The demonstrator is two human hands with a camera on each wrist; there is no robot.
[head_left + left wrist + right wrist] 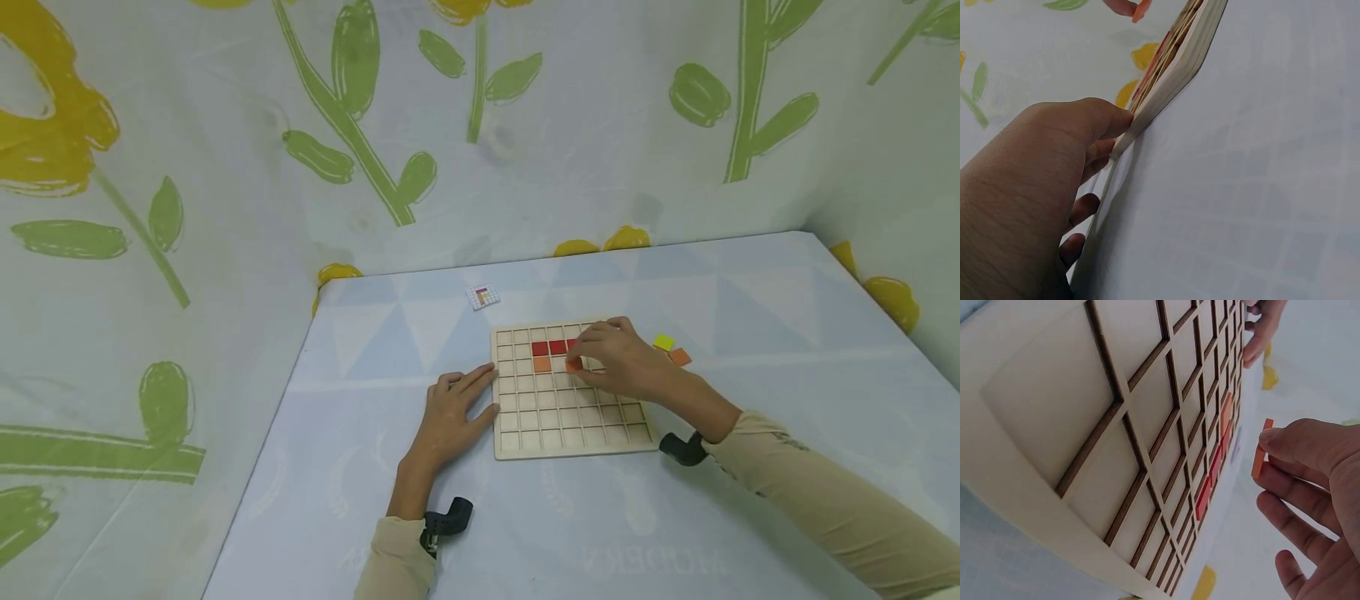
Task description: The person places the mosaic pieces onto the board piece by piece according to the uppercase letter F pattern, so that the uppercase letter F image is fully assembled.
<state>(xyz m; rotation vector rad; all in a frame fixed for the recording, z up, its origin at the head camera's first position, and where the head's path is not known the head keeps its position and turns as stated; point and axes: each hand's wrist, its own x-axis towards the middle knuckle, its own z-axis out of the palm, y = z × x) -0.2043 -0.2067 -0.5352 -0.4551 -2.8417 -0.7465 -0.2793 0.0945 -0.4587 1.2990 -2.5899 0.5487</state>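
A wooden grid board [570,417] lies on the table, with red tiles [548,347] in its second row and one orange tile [542,364] below them. My right hand [622,362] hovers over the board and pinches an orange square tile [573,364] [1260,450] between thumb and fingers, just above the cells. My left hand [450,412] lies flat on the table with its straight fingers [1091,125] pressed against the board's left edge [1166,81]. The same board fills the right wrist view [1116,444].
A yellow tile [663,342] and an orange tile [680,357] lie on the table right of the board. A small pattern card [482,296] sits behind the board. Flower-printed cloth walls [225,167] enclose the table on the left, back and right.
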